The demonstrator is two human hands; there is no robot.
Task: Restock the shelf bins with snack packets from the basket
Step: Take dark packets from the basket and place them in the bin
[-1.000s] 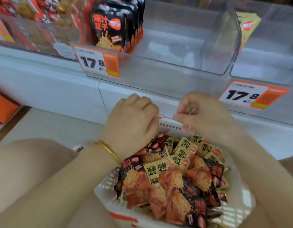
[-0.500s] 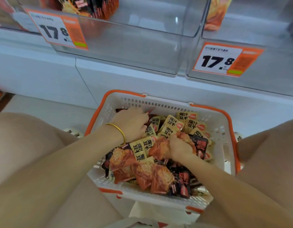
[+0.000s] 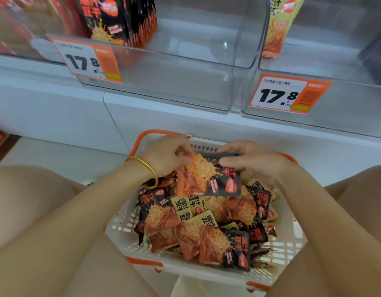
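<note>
Snack packets (image 3: 206,228) fill the white basket (image 3: 290,251), black-and-orange ones mixed with yellow ones, heaped loose and overlapping. The basket has orange rim trim and sits on the floor between the person's bare knees, with its far edge close to the shelf base (image 3: 56,108).

One packet (image 3: 208,179) is lifted just above the far end of the pile, held roughly flat and slightly tilted with its printed face up. The left hand (image 3: 163,155), with a gold bangle (image 3: 147,171) at the wrist, grips the packet's orange end, fingers curled round the corner. The right hand (image 3: 253,161) pinches the black end, thumb under and fingers over the top edge. Both hands hold this same packet.

Above the white shelf base sit clear bins. The middle bin (image 3: 174,86) carries an orange price tag (image 3: 89,61) reading 17.8 at the left of its front wall. A row of black packets (image 3: 118,20) stands upright in its left end — the rest of that bin shows bare floor. The right bin (image 3: 352,112) has its own 17.8 tag (image 3: 290,94), and one yellow packet (image 3: 279,24) stands at its left wall. A bin at the far left is too blurred to tell its contents beyond red wrappers.
</note>
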